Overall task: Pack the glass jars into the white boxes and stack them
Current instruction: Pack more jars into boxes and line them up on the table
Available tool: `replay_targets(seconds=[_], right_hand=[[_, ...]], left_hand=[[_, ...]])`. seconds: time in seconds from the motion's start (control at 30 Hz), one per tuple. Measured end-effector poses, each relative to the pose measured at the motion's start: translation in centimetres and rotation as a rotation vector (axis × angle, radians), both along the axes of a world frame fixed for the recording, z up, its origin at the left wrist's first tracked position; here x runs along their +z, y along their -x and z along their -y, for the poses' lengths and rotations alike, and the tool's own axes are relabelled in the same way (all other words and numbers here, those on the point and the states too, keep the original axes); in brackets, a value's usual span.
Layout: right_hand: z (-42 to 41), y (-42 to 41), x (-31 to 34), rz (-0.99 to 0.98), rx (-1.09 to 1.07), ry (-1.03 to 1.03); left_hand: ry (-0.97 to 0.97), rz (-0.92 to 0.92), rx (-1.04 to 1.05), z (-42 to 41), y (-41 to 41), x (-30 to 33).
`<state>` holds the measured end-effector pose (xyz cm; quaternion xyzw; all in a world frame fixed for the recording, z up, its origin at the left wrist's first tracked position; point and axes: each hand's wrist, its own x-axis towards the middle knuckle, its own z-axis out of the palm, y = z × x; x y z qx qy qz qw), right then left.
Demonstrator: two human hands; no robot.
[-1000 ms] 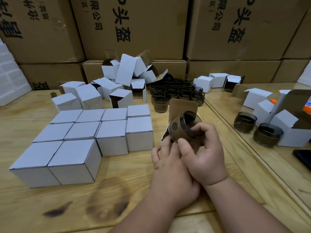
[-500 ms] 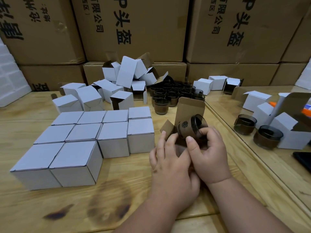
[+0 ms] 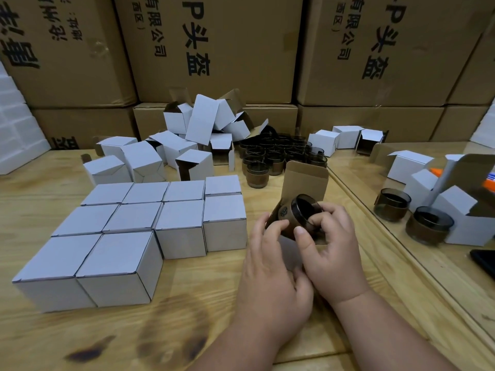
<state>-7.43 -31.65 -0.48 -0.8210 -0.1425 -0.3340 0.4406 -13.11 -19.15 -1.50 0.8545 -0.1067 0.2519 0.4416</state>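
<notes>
Behind, stacked brown cartons with black printed characters, walling off the far edge of the wooden table. Left of centre, a tight block of closed white boxes, sides touching, flat tops level. Beyond that, a loose heap of open white boxes, some tipped, flaps up. Next to the heap, a cluster of dark glass jars, upright, rims touching. Further right, two more white boxes near the cartons. Along the right side, a mirror-like panel repeating boxes and jars.

Near centre, both forearms reaching in from the bottom edge, wrists close together just above the table. Left hand palm down, fingers curled round the lower side of a small open box, brown inside, lid flap standing up behind. Right hand beside and touching the left, thumb pressed on the near wall of one glass jar, fingers hooked over its rim into the mouth. Jar tilted on its side, mouth facing up and right, base partly inside the box opening, just right of the closed block and apart from it.
</notes>
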Motion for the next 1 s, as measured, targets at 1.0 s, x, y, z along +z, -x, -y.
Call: replay_targets(seconds=[1.0], right_hand=[[0.1, 0.3, 0.6, -0.293, 0.310, -0.552]], left_hand=[[0.046, -0.091, -0.003, -0.5, -0.5, 0.2]])
